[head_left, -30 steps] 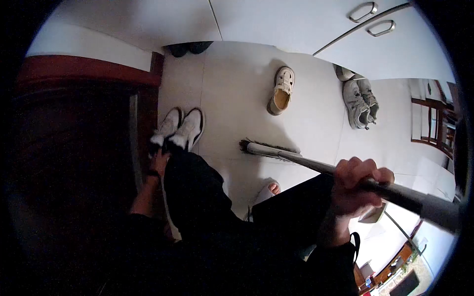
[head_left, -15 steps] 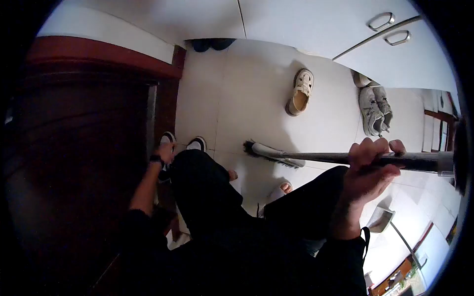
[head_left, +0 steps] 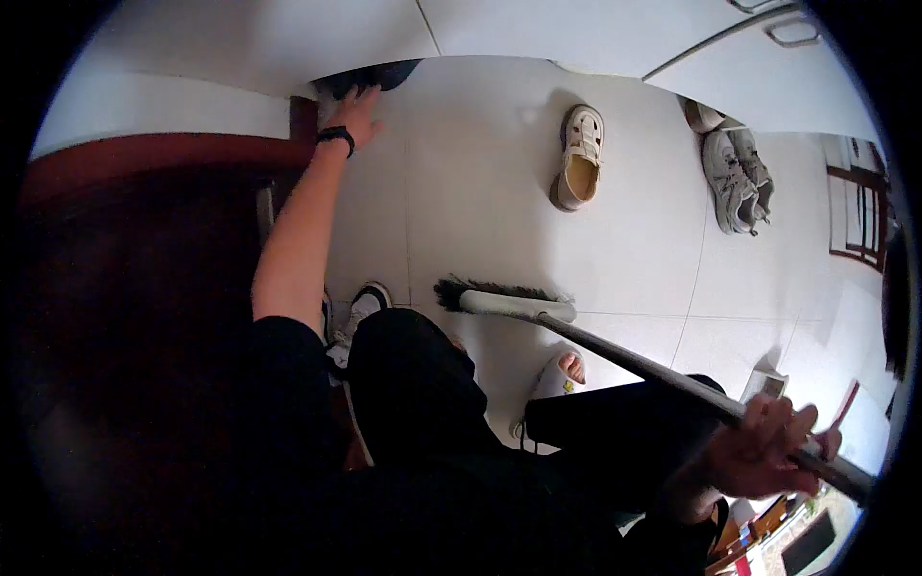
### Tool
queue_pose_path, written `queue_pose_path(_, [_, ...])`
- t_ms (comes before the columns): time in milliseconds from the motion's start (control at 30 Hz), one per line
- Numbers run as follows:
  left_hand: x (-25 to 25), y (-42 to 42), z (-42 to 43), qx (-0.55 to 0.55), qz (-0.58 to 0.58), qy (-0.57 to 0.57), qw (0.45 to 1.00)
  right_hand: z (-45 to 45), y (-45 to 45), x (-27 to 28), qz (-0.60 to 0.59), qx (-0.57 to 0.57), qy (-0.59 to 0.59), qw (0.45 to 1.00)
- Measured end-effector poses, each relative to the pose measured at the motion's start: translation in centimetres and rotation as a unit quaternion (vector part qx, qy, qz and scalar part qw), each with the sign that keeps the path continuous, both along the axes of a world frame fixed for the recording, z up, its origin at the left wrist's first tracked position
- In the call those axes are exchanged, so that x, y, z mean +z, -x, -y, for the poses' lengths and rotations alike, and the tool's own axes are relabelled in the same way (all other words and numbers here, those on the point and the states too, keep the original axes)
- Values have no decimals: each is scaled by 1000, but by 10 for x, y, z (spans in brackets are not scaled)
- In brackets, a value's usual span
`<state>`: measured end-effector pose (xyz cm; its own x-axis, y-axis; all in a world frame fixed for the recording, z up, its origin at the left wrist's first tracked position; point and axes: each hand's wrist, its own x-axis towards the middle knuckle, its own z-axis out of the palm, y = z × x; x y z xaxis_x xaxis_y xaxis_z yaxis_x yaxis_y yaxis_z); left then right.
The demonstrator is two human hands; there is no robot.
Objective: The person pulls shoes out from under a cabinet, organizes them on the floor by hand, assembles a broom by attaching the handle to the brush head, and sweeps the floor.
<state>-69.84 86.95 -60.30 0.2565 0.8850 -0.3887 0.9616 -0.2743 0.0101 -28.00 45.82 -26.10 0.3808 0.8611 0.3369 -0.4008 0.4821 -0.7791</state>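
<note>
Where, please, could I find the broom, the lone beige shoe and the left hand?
Broom (head_left: 629, 359): head view, on the handle.
Lone beige shoe (head_left: 582, 146): head view, on its upper.
Left hand (head_left: 358, 120): head view, middle of the hand.

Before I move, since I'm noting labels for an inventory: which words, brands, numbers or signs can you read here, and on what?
There is no readable text.
Broom: no lettering can be made out.
White slipper: a tiny coloured mark, too small to tell whether it is lettering.
Grey sneakers: any marking is too small to read.
Dark shoes under the cabinet: too dark to read anything.
</note>
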Motion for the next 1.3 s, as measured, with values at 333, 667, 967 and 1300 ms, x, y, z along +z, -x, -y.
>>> queue_pose_path(333, [-93, 17, -94, -42, 21, -31, 998, 41, -7, 5, -53, -59, 19, 997])
queue_pose_path(667, [-114, 23, -52, -96, -6, -52, 994, 28, -9, -5, -89, -114, 24, 989])
queue_pose_path(967, [-55, -5, 195, -40, 150, 5, 988, 18, -17, -4, -43, -170, 56, 983])
queue_pose_path(1300, [22, 24, 237, 5, 216, 52, 975, -8, -22, -1, -26, -78, 12, 997])
